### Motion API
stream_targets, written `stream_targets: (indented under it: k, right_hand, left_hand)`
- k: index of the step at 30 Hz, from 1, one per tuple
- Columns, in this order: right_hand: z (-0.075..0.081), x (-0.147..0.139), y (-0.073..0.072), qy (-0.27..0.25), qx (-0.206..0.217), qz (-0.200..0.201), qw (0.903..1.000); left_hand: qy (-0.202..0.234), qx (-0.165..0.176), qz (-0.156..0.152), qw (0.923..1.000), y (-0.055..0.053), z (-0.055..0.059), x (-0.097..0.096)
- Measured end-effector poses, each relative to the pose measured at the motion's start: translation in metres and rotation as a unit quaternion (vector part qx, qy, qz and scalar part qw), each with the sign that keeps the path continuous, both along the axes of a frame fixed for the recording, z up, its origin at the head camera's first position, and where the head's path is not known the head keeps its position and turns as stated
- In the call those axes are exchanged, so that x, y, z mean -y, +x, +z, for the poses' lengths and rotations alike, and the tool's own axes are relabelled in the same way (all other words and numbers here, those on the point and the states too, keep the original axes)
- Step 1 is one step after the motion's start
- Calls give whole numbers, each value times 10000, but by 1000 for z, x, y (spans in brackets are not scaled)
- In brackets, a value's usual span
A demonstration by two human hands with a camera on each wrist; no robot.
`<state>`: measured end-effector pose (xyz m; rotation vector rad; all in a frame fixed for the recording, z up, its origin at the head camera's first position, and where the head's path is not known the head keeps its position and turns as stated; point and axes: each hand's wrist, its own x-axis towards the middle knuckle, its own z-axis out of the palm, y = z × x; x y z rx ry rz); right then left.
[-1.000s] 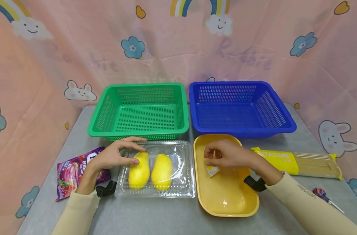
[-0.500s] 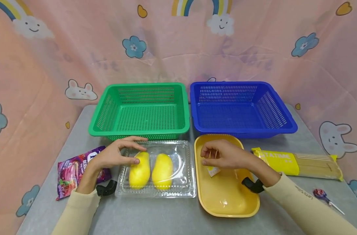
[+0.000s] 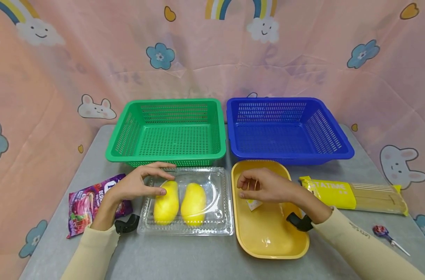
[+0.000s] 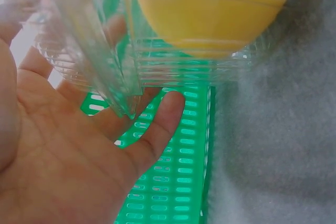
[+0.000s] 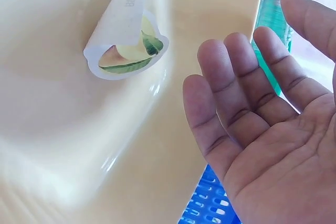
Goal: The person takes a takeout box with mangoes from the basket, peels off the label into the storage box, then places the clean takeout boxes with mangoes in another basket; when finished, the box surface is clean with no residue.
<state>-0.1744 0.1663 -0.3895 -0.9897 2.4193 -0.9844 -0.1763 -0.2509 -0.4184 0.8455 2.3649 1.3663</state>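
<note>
Two yellow mangoes (image 3: 166, 206) lie side by side inside a clear plastic clamshell box (image 3: 217, 194), lid down. My left hand (image 3: 135, 184) is at the box's left side, thumb and fingers spread over its edge; the left wrist view shows the palm (image 4: 68, 145) beside the clear rim. Over the yellow tray (image 3: 264, 241) hovers my right hand (image 3: 268, 186), fingers loosely bent and holding nothing. Below it in the tray lies a curled paper label (image 5: 118, 30) with a fruit picture, partly hidden by the hand in the head view.
Behind stand a green basket (image 3: 165, 158) and a blue basket (image 3: 292, 155). A purple candy bag (image 3: 81, 210) lies at the left. On the right are a yellow noodle pack (image 3: 333, 193) and a lollipop (image 3: 380, 230). A printed pink cloth (image 3: 212, 50) hangs behind the table.
My right hand has shifted slightly left over the tray. The left hand, the box and the mangoes stay in place.
</note>
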Motion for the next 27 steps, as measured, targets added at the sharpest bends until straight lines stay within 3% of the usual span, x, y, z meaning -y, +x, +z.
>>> stream_targets:
  k: [14, 27]
  right_hand:
    - [4, -7, 0, -8, -13, -169, 9999]
    - [18, -63, -1, -467, -683, -1168, 9897]
  left_hand:
    - [49, -1, -55, 10000, 0, -1, 1]
    - [78, 90, -88, 9999, 0, -1, 5]
